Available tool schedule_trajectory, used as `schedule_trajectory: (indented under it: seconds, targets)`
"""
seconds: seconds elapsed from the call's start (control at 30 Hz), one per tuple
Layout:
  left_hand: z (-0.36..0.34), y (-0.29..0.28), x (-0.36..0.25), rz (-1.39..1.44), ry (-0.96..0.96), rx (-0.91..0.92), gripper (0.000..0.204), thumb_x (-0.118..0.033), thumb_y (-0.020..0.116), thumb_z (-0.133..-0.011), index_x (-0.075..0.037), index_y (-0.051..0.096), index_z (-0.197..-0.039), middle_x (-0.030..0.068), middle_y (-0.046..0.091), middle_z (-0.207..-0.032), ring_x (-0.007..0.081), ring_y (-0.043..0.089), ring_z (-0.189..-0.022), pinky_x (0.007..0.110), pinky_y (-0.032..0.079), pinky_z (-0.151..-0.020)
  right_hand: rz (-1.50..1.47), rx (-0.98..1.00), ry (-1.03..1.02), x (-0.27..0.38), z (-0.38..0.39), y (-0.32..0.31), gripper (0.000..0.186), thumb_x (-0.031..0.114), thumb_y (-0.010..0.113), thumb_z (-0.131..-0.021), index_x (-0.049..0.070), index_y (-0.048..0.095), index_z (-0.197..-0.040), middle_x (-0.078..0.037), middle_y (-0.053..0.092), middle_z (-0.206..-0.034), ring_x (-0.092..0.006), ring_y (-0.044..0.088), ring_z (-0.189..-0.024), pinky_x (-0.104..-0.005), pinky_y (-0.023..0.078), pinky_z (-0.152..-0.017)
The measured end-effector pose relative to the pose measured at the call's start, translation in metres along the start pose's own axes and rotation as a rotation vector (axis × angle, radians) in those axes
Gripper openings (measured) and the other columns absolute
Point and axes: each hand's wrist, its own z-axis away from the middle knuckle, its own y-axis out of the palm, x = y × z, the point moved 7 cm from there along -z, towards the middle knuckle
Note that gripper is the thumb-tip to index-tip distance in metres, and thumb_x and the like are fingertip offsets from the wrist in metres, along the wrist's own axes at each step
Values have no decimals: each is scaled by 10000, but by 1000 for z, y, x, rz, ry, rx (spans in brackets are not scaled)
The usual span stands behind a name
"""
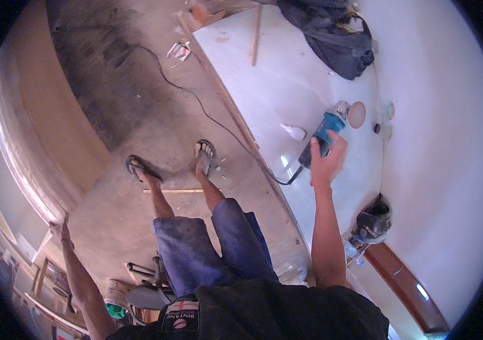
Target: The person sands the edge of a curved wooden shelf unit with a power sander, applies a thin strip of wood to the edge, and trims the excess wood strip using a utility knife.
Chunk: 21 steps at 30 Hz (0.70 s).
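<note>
A blue and black angle grinder (326, 124) with a round tan disc lies on the white tabletop (241, 62) to my right. My right hand (327, 160) is over its body, thumb on one side and fingers on the other, closed round it. Its dark cord runs off the table edge to the floor. Beside the grinder lies a small white bottle (294, 132) with a pointed tip. Far to the left, my left hand (62, 231) grips the near end of a large brown panel (54, 107) with a pale edge. Its fingers show small and only in part.
Dark cloth (335, 39) and a thin stick (257, 37) lie at the table's far end. A dark container (374, 218) stands by the white wall at right. The power cord (196, 96) crosses the floor near my feet. A round black seat (150, 296) is close behind on the left.
</note>
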Motion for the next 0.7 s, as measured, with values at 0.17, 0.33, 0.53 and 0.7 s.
schedule_trajectory:
  seconds: [0.17, 0.33, 0.53, 0.7]
  targets:
    - [27, -20, -7, 143, -26, 315, 1117, -512, 841, -802, -1, 246, -1597, 176, 379, -1575, 317, 395, -1431, 418, 371, -1175, 144, 427, -352, -12, 18, 74, 561, 86, 768, -829, 51, 582, -1357, -176, 599, -1316, -378, 543, -1246, -447, 415, -1105]
    - [68, -77, -105, 44, 82, -18, 1296, -562, 923, -642, 18, 251, -1587, 237, 360, -1593, 382, 312, -1498, 444, 291, -1252, 131, 554, -319, -81, 6, 98, 457, 147, 676, -961, -50, 555, -1355, -252, 621, -1284, -421, 550, -1247, -458, 386, -1123]
    - [114, -114, -74, 421, 76, -283, 976, -452, 906, -733, -20, 474, -1493, 179, 478, -1484, 341, 440, -1418, 459, 391, -1171, -76, 683, -13, -27, 24, 108, 514, 218, 710, -979, -92, 540, -1352, -197, 656, -1203, -281, 695, -970, -389, 589, -800]
    - [90, -92, 0, 869, -163, -358, 386, -213, 704, -986, -10, 653, -1310, 114, 653, -1205, 212, 634, -1061, 365, 533, -913, -582, 772, -80, 178, 121, 110, 423, 100, 641, -1005, -84, 535, -1371, -170, 660, -1155, -215, 698, -952, -327, 631, -777]
